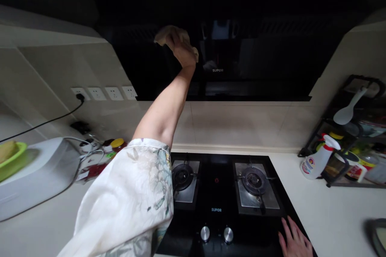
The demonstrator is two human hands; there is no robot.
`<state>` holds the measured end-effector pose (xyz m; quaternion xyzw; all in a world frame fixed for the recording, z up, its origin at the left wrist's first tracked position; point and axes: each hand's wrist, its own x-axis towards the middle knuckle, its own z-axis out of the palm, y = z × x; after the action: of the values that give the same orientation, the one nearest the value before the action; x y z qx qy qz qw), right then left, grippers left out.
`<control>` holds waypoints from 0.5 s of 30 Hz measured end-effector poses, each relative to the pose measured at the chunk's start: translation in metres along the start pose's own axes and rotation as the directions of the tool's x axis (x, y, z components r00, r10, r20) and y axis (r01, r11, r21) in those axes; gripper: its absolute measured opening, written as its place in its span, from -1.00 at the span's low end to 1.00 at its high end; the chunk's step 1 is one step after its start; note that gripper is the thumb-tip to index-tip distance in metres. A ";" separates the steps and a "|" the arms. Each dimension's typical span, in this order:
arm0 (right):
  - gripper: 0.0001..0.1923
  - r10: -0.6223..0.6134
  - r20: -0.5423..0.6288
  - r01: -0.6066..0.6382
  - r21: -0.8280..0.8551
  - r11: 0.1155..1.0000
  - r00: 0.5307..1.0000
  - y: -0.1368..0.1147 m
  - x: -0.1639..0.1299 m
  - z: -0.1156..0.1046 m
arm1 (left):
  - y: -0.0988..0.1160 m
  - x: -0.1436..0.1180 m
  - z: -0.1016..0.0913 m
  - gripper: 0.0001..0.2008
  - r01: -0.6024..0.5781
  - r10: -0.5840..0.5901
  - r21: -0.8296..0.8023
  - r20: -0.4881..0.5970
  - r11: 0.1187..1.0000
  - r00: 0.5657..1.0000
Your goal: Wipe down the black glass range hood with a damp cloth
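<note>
Right hand [294,243] flat on hob [217,192], half cut off; left hand [182,50] fingers clutching cloth [169,34] on hood [256,48].

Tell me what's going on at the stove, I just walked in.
A person presses a beige cloth against the black range hood with the left hand, arm raised. The right hand rests flat on the front right corner of the gas hob. A spray bottle lies on the counter to the right.
</note>
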<state>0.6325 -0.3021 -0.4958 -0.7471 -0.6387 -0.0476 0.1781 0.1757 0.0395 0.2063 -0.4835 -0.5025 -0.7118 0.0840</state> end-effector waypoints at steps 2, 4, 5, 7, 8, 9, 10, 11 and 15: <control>-0.16 0.005 0.001 -0.005 0.004 1.000 1.000 -0.001 -0.001 -0.001 | 0.005 0.004 0.000 -0.43 0.008 -0.007 0.029 -0.043 1.000 0.999; -0.15 0.009 -0.008 -0.009 0.003 1.000 1.000 -0.001 -0.002 -0.001 | 0.006 0.002 0.002 -0.43 0.035 -0.033 0.052 -0.047 0.998 0.998; -0.14 0.009 -0.013 -0.009 0.001 1.000 1.000 -0.001 -0.003 0.000 | 0.004 -0.001 0.003 -0.42 0.049 -0.047 0.054 -0.039 0.997 0.998; -0.13 0.010 -0.012 -0.010 -0.003 1.000 1.000 0.000 -0.003 0.001 | -0.001 -0.007 0.004 -0.42 0.055 -0.054 0.053 -0.016 0.997 0.998; -0.12 0.012 -0.009 -0.012 -0.004 1.000 1.000 0.002 -0.003 0.002 | -0.004 -0.010 0.003 -0.43 0.042 -0.042 0.052 -0.005 0.998 0.999; -0.11 0.011 -0.002 -0.011 -0.004 1.000 1.000 0.003 -0.002 0.003 | -0.007 -0.011 0.002 -0.44 0.025 -0.026 0.050 0.007 0.998 1.000; -0.10 0.011 0.007 -0.011 -0.003 1.000 1.000 0.005 -0.001 0.004 | -0.009 -0.010 0.000 -0.46 0.011 -0.011 0.045 0.017 0.999 1.000; -0.10 0.012 0.016 -0.012 -0.003 1.000 1.000 0.007 0.000 0.005 | -0.011 -0.007 -0.004 -0.47 -0.002 0.001 0.036 0.019 0.999 1.000; -0.09 0.016 0.046 -0.016 0.005 1.000 0.999 0.011 0.003 0.005 | -0.017 0.019 -0.020 -0.46 0.002 -0.002 -0.033 -0.020 0.999 1.000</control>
<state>0.6427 -0.2993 -0.5021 -0.7526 -0.6368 -0.0271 0.1656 0.1438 0.0383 0.2095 -0.4773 -0.4905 -0.7247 0.0803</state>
